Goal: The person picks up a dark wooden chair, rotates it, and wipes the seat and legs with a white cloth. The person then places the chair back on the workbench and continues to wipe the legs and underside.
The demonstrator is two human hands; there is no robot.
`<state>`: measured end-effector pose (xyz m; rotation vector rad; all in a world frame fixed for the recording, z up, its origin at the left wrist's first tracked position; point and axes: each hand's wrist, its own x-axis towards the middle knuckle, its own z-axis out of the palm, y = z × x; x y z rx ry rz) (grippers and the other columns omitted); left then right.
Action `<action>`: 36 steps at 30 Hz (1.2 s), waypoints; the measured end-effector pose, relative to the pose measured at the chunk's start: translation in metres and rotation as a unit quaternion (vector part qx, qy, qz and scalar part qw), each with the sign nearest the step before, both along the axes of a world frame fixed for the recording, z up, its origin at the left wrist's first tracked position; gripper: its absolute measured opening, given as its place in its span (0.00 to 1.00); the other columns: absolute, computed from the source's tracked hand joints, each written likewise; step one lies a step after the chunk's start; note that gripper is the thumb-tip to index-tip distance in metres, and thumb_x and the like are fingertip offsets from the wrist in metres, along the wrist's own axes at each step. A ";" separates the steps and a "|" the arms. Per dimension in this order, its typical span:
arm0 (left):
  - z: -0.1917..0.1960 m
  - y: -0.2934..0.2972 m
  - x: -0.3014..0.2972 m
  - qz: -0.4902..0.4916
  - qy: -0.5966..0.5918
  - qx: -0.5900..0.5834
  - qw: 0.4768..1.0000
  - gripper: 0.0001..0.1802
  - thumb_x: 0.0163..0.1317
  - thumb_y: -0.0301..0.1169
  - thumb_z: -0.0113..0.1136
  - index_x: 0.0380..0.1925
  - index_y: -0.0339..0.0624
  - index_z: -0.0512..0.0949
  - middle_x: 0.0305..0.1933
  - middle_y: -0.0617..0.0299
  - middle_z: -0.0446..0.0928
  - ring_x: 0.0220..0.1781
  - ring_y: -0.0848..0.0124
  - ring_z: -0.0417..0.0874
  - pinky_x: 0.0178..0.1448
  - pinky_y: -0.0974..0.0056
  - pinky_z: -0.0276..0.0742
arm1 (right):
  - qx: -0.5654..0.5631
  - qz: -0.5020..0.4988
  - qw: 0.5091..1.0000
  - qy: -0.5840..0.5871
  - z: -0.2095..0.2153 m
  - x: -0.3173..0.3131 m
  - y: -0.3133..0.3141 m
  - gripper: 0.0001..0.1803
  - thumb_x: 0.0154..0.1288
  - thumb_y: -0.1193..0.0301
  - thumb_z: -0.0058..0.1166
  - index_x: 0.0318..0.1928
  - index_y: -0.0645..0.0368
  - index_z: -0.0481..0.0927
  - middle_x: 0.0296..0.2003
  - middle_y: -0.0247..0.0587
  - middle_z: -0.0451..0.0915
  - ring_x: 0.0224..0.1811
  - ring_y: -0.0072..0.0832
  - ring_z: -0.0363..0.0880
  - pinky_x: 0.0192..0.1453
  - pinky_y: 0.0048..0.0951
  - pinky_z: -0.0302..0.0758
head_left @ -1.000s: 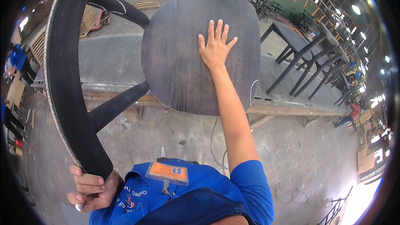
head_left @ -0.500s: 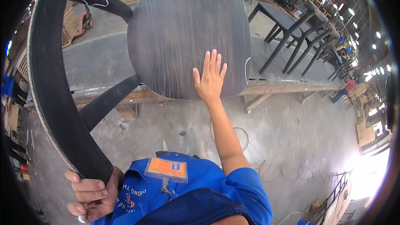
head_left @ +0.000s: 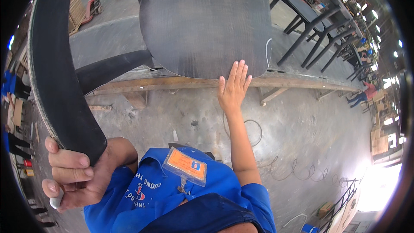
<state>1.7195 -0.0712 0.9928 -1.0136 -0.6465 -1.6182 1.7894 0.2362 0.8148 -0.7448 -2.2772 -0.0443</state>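
A dark wooden chair lies on its side across a workbench, its broad seat (head_left: pixel 202 26) facing me. Its curved backrest (head_left: pixel 60 69) sweeps down along my left, joined to the seat side by a dark post (head_left: pixel 114 67). My left hand (head_left: pixel 82 172) is closed around the backrest's lower end. A short white piece, like chalk (head_left: pixel 56 201), pokes out between that hand's fingers. My right hand (head_left: pixel 233 90) lies flat, fingers stretched out, with fingertips on the seat's near edge. A thin white curved mark (head_left: pixel 268 52) runs along the seat's right edge.
The long workbench (head_left: pixel 108 36) with a wooden front rail crosses ahead. Several dark chairs (head_left: pixel 319 26) stand on it to the right. A hose (head_left: pixel 254 133) coils on the concrete floor. A red pallet jack (head_left: pixel 90 11) stands far left; a person (head_left: pixel 366 92) is far right.
My right hand has slid over the seat toward its near right edge. The seat sits higher and farther right in view. My left hand, still on the backrest, appears higher and more to the left.
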 end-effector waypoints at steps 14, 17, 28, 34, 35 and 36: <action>-0.014 -0.003 0.040 -0.065 -0.097 -0.074 0.990 0.16 0.73 0.44 0.34 0.42 0.46 0.66 0.10 0.66 0.73 0.17 0.74 0.75 0.55 0.61 0.56 | 0.056 0.277 0.955 -0.086 0.014 -0.085 -0.081 0.44 0.61 0.52 0.53 0.69 0.64 0.53 0.72 0.50 0.46 0.75 0.42 0.41 0.74 0.49 0.41; -0.015 -0.003 0.038 -0.056 -0.085 -0.079 0.992 0.15 0.73 0.44 0.35 0.43 0.47 0.65 0.10 0.66 0.73 0.17 0.74 0.75 0.54 0.61 0.56 | 0.074 0.299 0.948 -0.084 0.021 -0.097 -0.080 0.43 0.60 0.53 0.55 0.69 0.63 0.54 0.72 0.47 0.47 0.75 0.40 0.43 0.74 0.49 0.42; -0.008 0.001 0.024 -0.058 -0.027 -0.056 0.996 0.19 0.74 0.45 0.28 0.45 0.44 0.65 0.10 0.68 0.70 0.17 0.74 0.73 0.55 0.59 0.56 | 0.076 0.200 0.974 -0.075 0.014 -0.050 -0.045 0.50 0.49 0.57 0.65 0.70 0.56 0.54 0.71 0.41 0.51 0.75 0.35 0.45 0.73 0.49 0.43; 0.010 0.006 0.000 -0.047 -0.010 -0.038 0.998 0.24 0.74 0.47 0.25 0.45 0.42 0.66 0.08 0.68 0.65 0.16 0.73 0.70 0.56 0.55 0.60 | 0.060 0.156 0.983 -0.071 0.023 -0.042 -0.033 0.51 0.48 0.58 0.66 0.70 0.56 0.54 0.71 0.42 0.50 0.74 0.36 0.47 0.72 0.50 0.48; 0.014 0.007 -0.005 -0.040 -0.012 -0.031 0.999 0.24 0.74 0.48 0.25 0.44 0.41 0.66 0.08 0.68 0.64 0.15 0.73 0.69 0.56 0.54 0.61 | 0.057 0.146 0.985 -0.067 0.025 -0.040 -0.029 0.51 0.48 0.58 0.66 0.70 0.56 0.53 0.71 0.42 0.50 0.74 0.36 0.48 0.72 0.50 0.48; 0.017 0.009 -0.009 -0.035 -0.012 -0.023 0.999 0.24 0.74 0.48 0.25 0.44 0.41 0.67 0.07 0.68 0.63 0.15 0.73 0.68 0.55 0.53 0.62 | 0.056 0.134 0.987 -0.062 0.028 -0.038 -0.025 0.51 0.49 0.58 0.66 0.70 0.56 0.53 0.71 0.42 0.51 0.74 0.36 0.48 0.72 0.50 0.49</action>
